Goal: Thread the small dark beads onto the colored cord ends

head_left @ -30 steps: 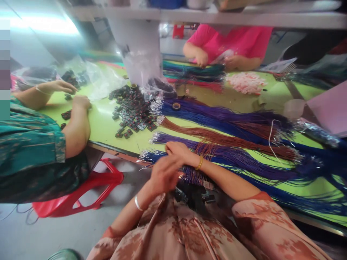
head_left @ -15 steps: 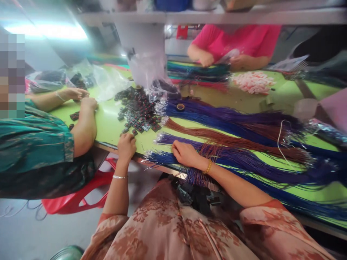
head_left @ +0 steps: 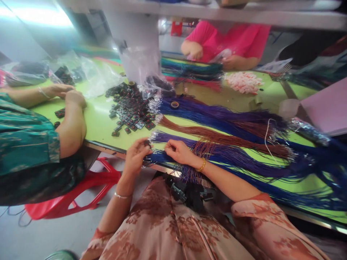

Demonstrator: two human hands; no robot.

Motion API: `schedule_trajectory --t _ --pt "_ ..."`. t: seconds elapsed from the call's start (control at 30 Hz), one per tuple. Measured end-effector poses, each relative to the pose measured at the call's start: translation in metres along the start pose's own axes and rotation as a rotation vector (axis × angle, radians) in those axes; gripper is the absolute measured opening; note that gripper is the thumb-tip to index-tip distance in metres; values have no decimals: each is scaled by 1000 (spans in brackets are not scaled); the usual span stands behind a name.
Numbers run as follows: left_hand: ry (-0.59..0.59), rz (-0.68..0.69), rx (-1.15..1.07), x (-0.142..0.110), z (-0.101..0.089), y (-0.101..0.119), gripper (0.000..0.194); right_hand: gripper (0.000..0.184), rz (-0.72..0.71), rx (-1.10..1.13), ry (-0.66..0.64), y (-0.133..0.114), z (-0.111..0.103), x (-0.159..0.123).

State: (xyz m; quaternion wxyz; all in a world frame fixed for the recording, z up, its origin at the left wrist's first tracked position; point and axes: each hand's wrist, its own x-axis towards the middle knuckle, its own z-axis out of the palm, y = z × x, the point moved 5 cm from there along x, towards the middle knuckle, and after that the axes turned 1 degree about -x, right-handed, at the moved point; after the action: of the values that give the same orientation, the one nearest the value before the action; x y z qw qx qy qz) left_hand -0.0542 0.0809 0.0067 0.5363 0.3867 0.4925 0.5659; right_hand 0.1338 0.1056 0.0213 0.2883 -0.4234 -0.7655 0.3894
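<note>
Left hand (head_left: 134, 157) moved nearer right hand (head_left: 179, 151) | holds 1 black piece (head_left: 147, 143)

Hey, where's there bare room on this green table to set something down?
The widest bare patch of green table lies between the co-worker's bent arm and the pile of black parts, with a clear plastic bag behind. A thin strip shows between the brown wires and nearer purple wires. Crowded: around the right hand, among purple wires and blue wires.

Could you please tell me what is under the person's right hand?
Blue wires and purple wires show beside the right hand, on the yellow-green table. Whatever lies directly beneath the hand is covered, so I cannot tell.
</note>
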Motion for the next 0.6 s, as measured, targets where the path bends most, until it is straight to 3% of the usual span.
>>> schedule_trajectory --t 0.07,0.17,0.3,0.6 --pt "-88 -139 -144 -9 23 -13 42 12 -3 3 22 0 -1 -2" --pt "-136 -254 -280 -13 39 -26 41 15 4 -6 61 -1 -3 -4" --pt "-193 -316 -345 -13 45 -31 40 16 8 -61 78 -4 -6 -5" --pt "-210 -304 -298 -14 43 -32 40 14 -16 -168 60 -6 -7 -7"
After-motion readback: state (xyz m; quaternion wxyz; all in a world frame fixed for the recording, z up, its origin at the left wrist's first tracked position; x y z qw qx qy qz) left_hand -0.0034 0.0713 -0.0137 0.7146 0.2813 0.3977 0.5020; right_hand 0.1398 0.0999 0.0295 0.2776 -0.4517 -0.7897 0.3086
